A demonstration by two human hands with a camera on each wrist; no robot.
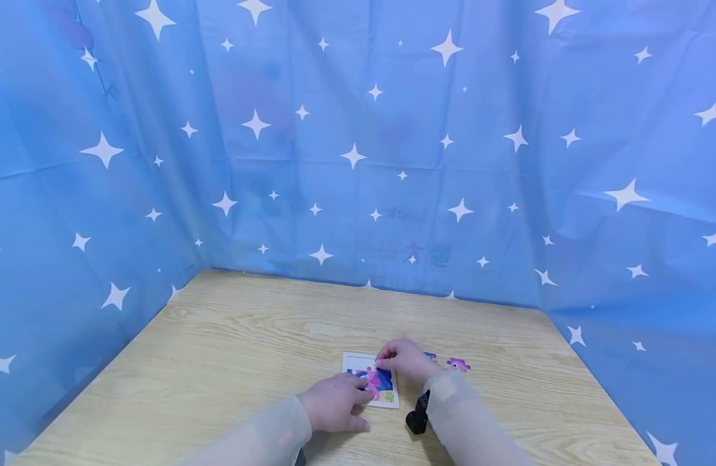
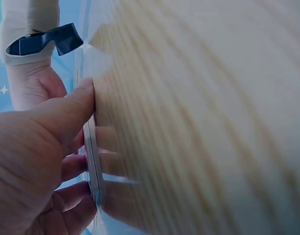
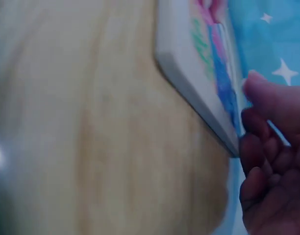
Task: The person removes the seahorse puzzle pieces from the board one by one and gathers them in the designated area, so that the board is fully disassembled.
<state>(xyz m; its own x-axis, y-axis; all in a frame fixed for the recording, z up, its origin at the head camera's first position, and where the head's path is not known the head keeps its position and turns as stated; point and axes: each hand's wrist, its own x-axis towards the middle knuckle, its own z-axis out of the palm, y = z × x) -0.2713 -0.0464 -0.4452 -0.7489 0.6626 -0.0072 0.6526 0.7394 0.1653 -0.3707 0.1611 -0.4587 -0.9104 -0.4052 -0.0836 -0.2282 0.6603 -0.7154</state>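
A white-rimmed jigsaw board lies on the table with a partly filled pink, blue and yellow-green picture. My left hand rests its fingers on the left and lower part of the picture, its thumb stretched out by the near edge. Over the board's upper right, my right hand pinches a dark blue puzzle piece at its top edge with thumb and forefinger. In the right wrist view the other fingers curl beside the board's rim.
Right of the board lies a loose pink puzzle piece. A blue piece peeks out behind the right hand. A black wrist camera hangs below the right sleeve. Blue star-printed curtains stand around the wooden table.
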